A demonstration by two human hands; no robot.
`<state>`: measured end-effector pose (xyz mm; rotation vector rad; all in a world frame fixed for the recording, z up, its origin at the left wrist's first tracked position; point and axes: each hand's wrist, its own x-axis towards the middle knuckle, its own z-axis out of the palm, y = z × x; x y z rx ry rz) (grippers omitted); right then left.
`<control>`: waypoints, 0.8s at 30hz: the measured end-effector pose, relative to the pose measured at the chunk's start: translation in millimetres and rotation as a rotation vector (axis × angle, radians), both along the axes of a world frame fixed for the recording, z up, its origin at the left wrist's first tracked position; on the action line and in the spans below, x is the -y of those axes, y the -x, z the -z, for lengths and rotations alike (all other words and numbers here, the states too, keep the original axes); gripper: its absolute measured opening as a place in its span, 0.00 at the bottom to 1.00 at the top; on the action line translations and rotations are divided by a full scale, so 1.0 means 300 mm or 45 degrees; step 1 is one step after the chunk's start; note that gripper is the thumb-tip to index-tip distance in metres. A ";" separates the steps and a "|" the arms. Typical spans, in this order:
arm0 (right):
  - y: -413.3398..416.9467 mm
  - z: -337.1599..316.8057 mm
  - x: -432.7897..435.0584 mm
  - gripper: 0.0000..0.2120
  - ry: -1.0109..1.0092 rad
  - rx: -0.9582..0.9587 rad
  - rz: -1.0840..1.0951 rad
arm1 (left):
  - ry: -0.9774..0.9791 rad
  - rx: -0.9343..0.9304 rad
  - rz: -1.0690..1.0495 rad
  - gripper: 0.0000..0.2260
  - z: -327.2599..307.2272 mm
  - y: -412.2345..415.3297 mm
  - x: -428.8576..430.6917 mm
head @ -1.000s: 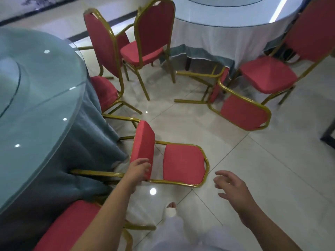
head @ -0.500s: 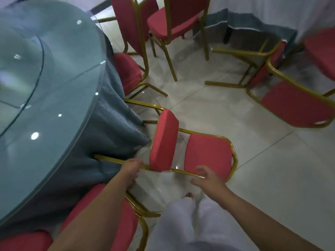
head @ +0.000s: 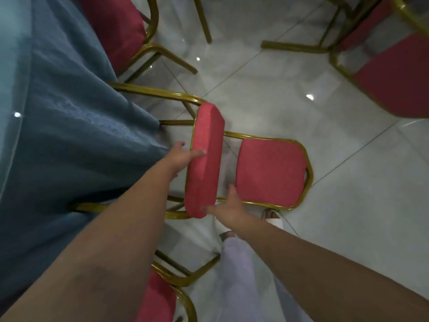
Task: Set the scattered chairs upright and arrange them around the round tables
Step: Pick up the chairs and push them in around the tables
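Two hands on one chair [head: 270, 169]. The left hand [head: 183, 155] clamps the seat pad [head: 205, 135] partway along its edge, thumb over the red face and fingers behind. The right hand [head: 228, 209] holds the near corner of the same pad, fingers curled round the corner and thumb pointing up beside the gold frame. Both grips are closed on the pad.

The chair lies on its back on the tiled floor [head: 348, 228]: backrest flat on the tiles, seat pad standing on edge. Its gold legs [head: 151, 91] run left, and their ends disappear under the blue tablecloth [head: 69, 135] of the round table [head: 11, 66].

A white sandal [head: 274, 217] sits just beside the backrest rim, with pale trousers [head: 243, 275] below it.

Other red chairs: one upright [head: 116, 24] tight against the cloth at top left, one tipped over [head: 394, 77] at top right, well apart, and one at the bottom edge [head: 155, 296] beside the table, only partly in view.
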<state>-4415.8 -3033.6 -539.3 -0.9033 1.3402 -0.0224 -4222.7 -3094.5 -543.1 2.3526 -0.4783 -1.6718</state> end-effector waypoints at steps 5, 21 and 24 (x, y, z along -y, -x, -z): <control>-0.218 0.178 -0.004 0.53 -0.107 -0.153 0.034 | 0.085 -0.046 -0.041 0.34 0.121 0.033 0.090; 0.517 0.214 -0.036 0.42 -0.150 -0.310 0.603 | 0.038 -0.583 0.034 0.30 0.140 0.756 0.270; 0.664 0.216 0.044 0.41 0.037 -0.585 0.333 | 0.051 -0.490 0.130 0.37 0.167 0.932 0.320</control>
